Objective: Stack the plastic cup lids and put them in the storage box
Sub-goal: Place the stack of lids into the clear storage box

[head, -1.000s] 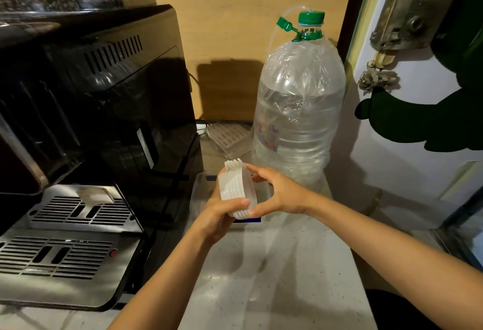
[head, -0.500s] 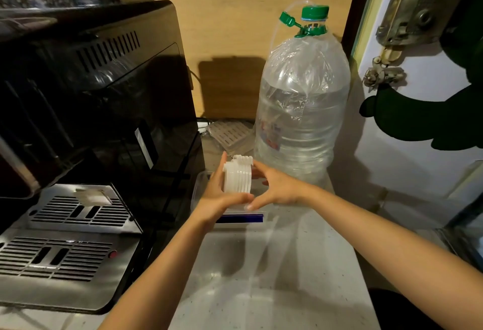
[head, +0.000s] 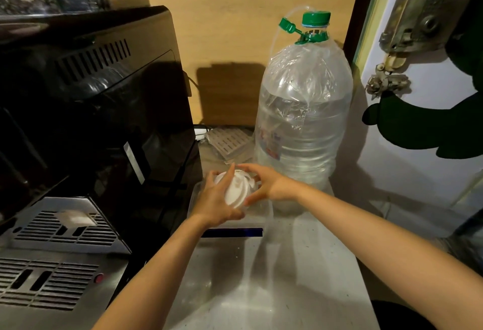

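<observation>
Head view shows both hands closed around a stack of white lids [head: 239,188], held low over the clear storage box [head: 266,212] that sits on the tabletop [head: 287,277] between the black coffee machine [head: 91,120] and the big water bottle [head: 303,120]. A second ago the stack stood on edge, higher and nearer the person, with the lid rims facing the camera. Now it has been carried forward and tipped, so a round lid face looks up, and it has dropped to about the level of the box rim.

The left hand [head: 214,204] cups the near side of the stack, its fingers [head: 227,175] spread up over the top. The right hand [head: 269,186] pinches from the far side, thumb at the lower edge and the other digits curled over the back. Both are pressing on the lids, not yet letting go.

Stacking looks done, and this is the placing step. Whether the bottom lid already touches the box floor is hard to say, since the box walls are transparent and the hands cover most of the opening. The stack is loosely nested, so releasing it while tilted could let the lids slide apart; levelling it and setting it down before the hands open seems wise.
</observation>
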Tool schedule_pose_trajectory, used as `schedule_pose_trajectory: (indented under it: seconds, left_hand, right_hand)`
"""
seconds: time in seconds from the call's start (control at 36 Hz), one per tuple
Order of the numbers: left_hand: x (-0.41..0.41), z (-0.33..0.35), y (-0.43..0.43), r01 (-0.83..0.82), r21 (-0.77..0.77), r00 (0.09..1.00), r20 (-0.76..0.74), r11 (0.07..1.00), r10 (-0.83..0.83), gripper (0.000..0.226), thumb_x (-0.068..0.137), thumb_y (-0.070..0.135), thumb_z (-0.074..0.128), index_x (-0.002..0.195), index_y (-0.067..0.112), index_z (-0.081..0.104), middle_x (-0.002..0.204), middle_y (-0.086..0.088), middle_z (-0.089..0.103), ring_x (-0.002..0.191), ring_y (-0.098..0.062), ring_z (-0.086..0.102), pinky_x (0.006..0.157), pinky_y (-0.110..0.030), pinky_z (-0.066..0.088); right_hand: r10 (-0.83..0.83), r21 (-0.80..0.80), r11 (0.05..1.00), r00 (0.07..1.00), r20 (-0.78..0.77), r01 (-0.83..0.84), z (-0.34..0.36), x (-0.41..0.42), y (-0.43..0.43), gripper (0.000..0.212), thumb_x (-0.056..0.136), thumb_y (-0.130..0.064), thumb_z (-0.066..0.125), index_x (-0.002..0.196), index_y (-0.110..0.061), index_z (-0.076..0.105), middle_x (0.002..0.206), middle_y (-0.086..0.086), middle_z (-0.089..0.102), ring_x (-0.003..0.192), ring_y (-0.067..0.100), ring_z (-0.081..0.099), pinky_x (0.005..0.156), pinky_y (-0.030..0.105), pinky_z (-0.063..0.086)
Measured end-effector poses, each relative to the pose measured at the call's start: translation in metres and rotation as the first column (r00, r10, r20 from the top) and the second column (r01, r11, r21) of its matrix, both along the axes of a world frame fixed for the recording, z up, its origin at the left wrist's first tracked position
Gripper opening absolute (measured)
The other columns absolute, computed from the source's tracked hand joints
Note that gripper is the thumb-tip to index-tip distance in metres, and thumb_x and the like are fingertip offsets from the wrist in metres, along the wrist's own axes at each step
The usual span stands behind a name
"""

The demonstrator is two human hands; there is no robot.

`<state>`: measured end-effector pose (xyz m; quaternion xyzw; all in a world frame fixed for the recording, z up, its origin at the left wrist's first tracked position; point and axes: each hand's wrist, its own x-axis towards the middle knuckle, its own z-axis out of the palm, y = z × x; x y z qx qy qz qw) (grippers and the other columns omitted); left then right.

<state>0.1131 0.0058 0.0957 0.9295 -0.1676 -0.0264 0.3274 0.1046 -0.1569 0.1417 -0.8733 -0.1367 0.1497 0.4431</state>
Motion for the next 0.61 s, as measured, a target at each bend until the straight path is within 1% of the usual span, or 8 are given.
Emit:
schedule_pose_trajectory:
  seconds: [0.06,0.08,0.14,0.19,0.25,0.33,0.44,0.61]
  left_hand:
    - [0.004,-0.002,0.000,0.001,0.000,1.000,0.016,1.000,-0.001,0.106,0.062,0.029,0.080,0.143,0.033,0.012,0.138,-0.004,0.016,0.122,-0.028,0.032,0.099,-0.035,0.041]
    - [0.007,-0.003,-0.001,0.002,-0.003,1.000,0.019,1.000,-0.002,0.104,0.062,0.028,0.079,0.144,0.031,0.014,0.137,-0.005,0.016,0.121,-0.027,0.033,0.096,-0.031,0.040]
    - [0.013,-0.007,0.000,-0.002,-0.014,1.000,0.019,1.000,0.002,0.102,0.063,0.025,0.079,0.143,0.029,0.017,0.137,-0.006,0.018,0.120,-0.026,0.034,0.091,-0.025,0.037]
    - [0.019,-0.012,0.000,-0.018,-0.024,1.000,0.004,1.000,0.018,0.101,0.062,0.026,0.079,0.143,0.027,0.019,0.136,-0.007,0.019,0.120,-0.026,0.034,0.090,-0.024,0.036]
    - [0.026,-0.018,0.001,-0.035,-0.012,0.999,-0.025,0.999,0.034,0.101,0.062,0.027,0.079,0.143,0.027,0.018,0.137,-0.008,0.021,0.120,-0.025,0.033,0.089,-0.025,0.035]
    - [0.034,-0.027,0.002,-0.051,0.055,0.996,-0.076,0.997,0.055,0.103,0.062,0.027,0.079,0.143,0.028,0.015,0.139,-0.010,0.026,0.124,-0.027,0.031,0.094,-0.030,0.035]
    - [0.042,-0.039,0.007,-0.041,-0.006,0.984,-0.177,0.999,0.039,0.104,0.059,0.015,0.080,0.142,0.025,0.019,0.144,-0.011,0.030,0.130,-0.027,0.032,0.103,-0.038,0.035]
    - [0.053,-0.051,0.007,-0.031,-0.009,0.958,-0.285,0.999,0.028,0.110,0.062,0.011,0.079,0.145,0.023,0.007,0.148,-0.013,0.025,0.134,-0.028,0.029,0.108,-0.042,0.033]
  right_hand:
    - [0.006,-0.044,0.999,0.999,0.046,-0.004,-0.004,0.006,0.002,0.077,0.065,-0.003,0.080,0.132,-0.008,0.042,0.133,0.012,0.051,0.122,0.024,0.048,0.101,0.025,0.039]
    - [0.010,-0.060,0.998,0.997,0.071,-0.006,-0.006,0.010,0.002,0.074,0.065,-0.005,0.080,0.129,-0.007,0.045,0.130,0.013,0.054,0.120,0.023,0.049,0.102,0.026,0.038]
    - [0.000,-0.088,0.996,0.995,0.096,0.008,-0.008,0.016,0.002,0.070,0.065,-0.006,0.080,0.127,-0.007,0.048,0.129,0.011,0.055,0.116,0.019,0.049,0.099,0.021,0.036]
    - [-0.007,-0.109,0.994,0.996,0.094,0.017,-0.013,0.022,0.002,0.067,0.065,-0.004,0.079,0.126,-0.006,0.050,0.127,0.011,0.057,0.115,0.019,0.050,0.090,0.017,0.036]
    - [-0.020,-0.117,0.993,0.997,0.072,0.028,-0.020,0.028,0.001,0.066,0.063,-0.004,0.080,0.123,-0.005,0.052,0.125,0.013,0.059,0.115,0.022,0.053,0.084,0.017,0.037]
    - [-0.024,-0.118,0.993,0.999,0.049,0.030,-0.029,0.033,-0.002,0.066,0.065,-0.002,0.079,0.125,-0.003,0.049,0.126,0.013,0.056,0.109,0.013,0.049,0.075,0.011,0.036]
    - [-0.052,-0.132,0.990,0.999,0.016,0.053,-0.044,0.041,-0.001,0.071,0.065,0.000,0.078,0.127,-0.004,0.046,0.130,0.011,0.053,0.118,0.019,0.049,0.089,0.018,0.036]
    - [-0.056,-0.252,0.966,0.998,0.007,0.056,-0.066,0.053,0.003,0.068,0.063,-0.011,0.082,0.121,-0.005,0.048,0.126,0.015,0.057,0.115,0.028,0.053,0.090,0.031,0.042]
